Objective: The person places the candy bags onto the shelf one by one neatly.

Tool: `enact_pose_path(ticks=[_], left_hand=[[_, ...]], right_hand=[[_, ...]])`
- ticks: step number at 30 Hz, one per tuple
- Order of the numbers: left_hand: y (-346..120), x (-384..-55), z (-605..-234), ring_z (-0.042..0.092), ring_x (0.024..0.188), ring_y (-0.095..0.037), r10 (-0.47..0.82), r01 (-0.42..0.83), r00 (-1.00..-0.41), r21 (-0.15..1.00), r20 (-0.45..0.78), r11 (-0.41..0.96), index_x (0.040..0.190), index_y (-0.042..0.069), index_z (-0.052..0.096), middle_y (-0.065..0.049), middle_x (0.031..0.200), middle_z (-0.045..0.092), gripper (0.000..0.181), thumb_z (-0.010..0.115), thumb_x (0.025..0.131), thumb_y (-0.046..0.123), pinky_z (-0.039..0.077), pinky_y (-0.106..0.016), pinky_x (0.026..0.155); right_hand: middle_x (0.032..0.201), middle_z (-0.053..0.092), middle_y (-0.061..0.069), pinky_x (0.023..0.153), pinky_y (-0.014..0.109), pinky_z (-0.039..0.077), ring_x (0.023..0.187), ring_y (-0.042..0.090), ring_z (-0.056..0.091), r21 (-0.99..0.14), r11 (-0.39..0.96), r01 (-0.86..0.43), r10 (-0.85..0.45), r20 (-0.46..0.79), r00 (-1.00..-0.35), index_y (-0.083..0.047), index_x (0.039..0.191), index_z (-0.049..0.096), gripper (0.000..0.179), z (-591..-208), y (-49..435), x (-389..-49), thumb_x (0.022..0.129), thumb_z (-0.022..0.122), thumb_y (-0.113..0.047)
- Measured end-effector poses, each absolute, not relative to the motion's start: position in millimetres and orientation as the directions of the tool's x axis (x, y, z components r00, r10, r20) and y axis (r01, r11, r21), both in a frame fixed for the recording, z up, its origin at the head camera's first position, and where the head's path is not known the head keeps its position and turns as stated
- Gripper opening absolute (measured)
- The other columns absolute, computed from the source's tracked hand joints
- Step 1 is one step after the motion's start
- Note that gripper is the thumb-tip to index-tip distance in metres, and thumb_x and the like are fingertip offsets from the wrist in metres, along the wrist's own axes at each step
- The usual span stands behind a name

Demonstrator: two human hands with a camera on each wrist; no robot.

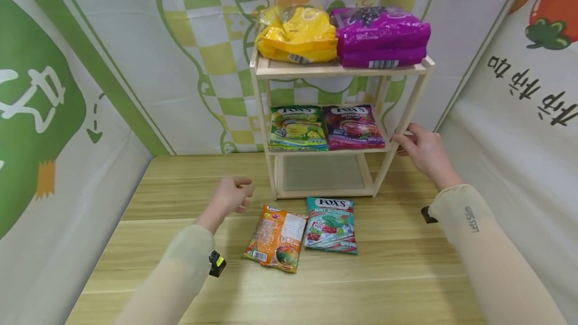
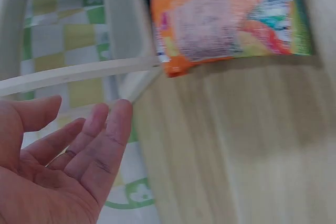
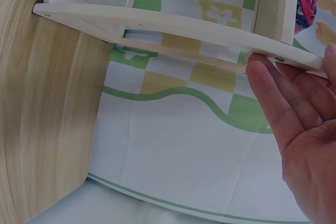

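My right hand (image 1: 424,152) is at the right front post of a small wooden shelf rack (image 1: 340,70). In the right wrist view its fingers (image 3: 270,95) lie against one side of the post, with the thumb at the frame's edge. My left hand (image 1: 230,195) hangs left of the rack's lower front corner, holding nothing, fingers (image 2: 118,124) loosely extended. In front of the rack lie an orange candy bag (image 1: 276,237), back side up, and a teal Fox's mint candy bag (image 1: 331,224).
The middle shelf bears a green candy bag (image 1: 299,129) and a dark purple berry candy bag (image 1: 354,127). On top sit a yellow bag (image 1: 298,34) and a purple bag (image 1: 384,36). Printed cloth walls (image 1: 217,64) enclose the wooden table (image 1: 388,280) behind and at both sides.
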State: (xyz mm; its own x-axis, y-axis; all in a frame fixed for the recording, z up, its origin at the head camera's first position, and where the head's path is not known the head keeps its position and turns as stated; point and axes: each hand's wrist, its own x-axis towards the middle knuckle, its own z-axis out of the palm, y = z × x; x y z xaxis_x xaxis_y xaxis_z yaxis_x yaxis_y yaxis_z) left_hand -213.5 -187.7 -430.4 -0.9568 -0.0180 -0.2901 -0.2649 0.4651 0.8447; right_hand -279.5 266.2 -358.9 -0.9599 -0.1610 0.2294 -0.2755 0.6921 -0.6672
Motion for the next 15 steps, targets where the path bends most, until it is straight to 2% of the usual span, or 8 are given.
enact_pose_path(ticks=[8,12,15], left_hand=[[-185,-202,-463,0.07,0.068,-0.027,-0.055,-0.312,-0.939,0.776,-0.339,0.549,0.137,-0.007,0.058,-0.025,0.107,0.069,0.041,0.058,0.105,0.02,0.065,-0.04,0.063],[-182,-198,-479,0.062,0.054,-0.021,-0.06,-0.296,-0.942,0.737,-0.329,0.608,0.132,-0.007,0.062,-0.019,0.084,0.069,0.04,0.061,0.103,0.02,0.061,-0.036,0.052],[-180,-194,-488,0.051,0.045,-0.014,-0.06,-0.281,-0.945,0.704,-0.322,0.652,0.124,-0.007,0.066,-0.011,0.064,0.063,0.036,0.062,0.102,0.022,0.051,-0.029,0.044]], right_hand=[[0.121,0.067,0.03,0.086,0.055,0.06,0.092,0.043,0.074,-0.665,0.693,-0.278,-0.158,0.237,-0.959,0.003,0.124,0.059,0.043,-358,265,-279,0.108,0.051,-0.036],[0.12,0.068,0.03,0.085,0.055,0.06,0.091,0.044,0.074,-0.664,0.691,-0.288,-0.16,0.248,-0.955,0.003,0.123,0.059,0.042,-358,265,-279,0.108,0.051,-0.035],[0.119,0.068,0.03,0.085,0.056,0.06,0.091,0.045,0.074,-0.662,0.692,-0.289,-0.161,0.249,-0.955,0.003,0.122,0.059,0.042,-359,265,-279,0.109,0.051,-0.035]])
